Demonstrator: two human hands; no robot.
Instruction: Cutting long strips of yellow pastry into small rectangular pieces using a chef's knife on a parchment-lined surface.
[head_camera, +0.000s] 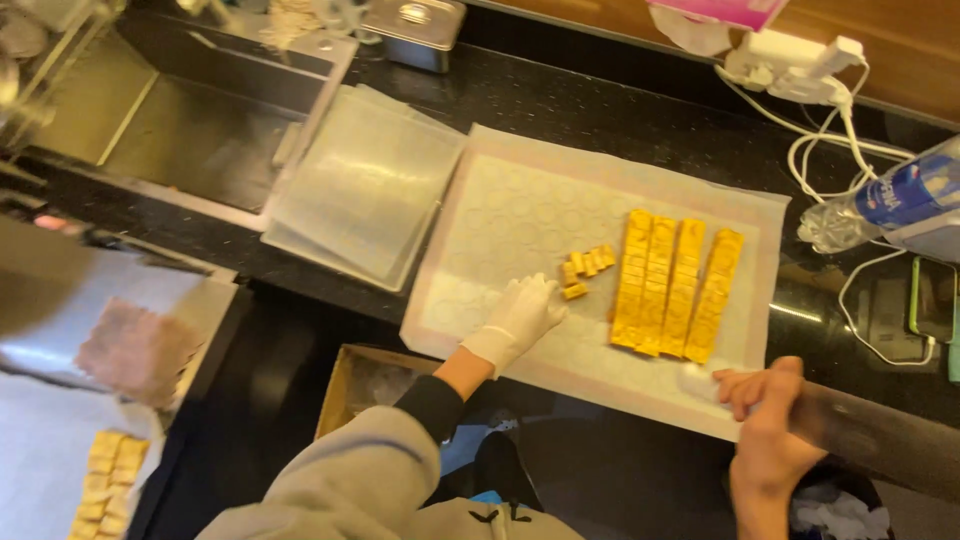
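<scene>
Head view looks down on a dark counter (560, 105) with a pale baking mat (500, 220) spread flat on it, so the sticky yellow food has a clean place to lie.

The left hand (520, 315) wears a white glove, most likely to keep the food clean. Its fingers are bent, and the tips touch one small yellow cube (575, 291). Whether they pinch it or just push it cannot be told. More little cubes (590, 262) sit in a short row just past it, at about 1 o'clock from the hand.

Four long yellow strips (672, 285) lie side by side at 3 o'clock from the glove. They are scored into squares and packed close together, so they stay in neat lines.

The right hand (765, 425) is bare. It is curled around a long dark bar (880, 445) at the mat's near right corner, at about 5 o'clock from the strips. The grip looks firm. One end of the bar rests by the mat's edge.

Clear trays (365, 190) are stacked at 10 o'clock from the mat, beside a sink (190, 110). A bottle (890, 205) and white cables (830, 140) lie far right, well apart from the food.
</scene>
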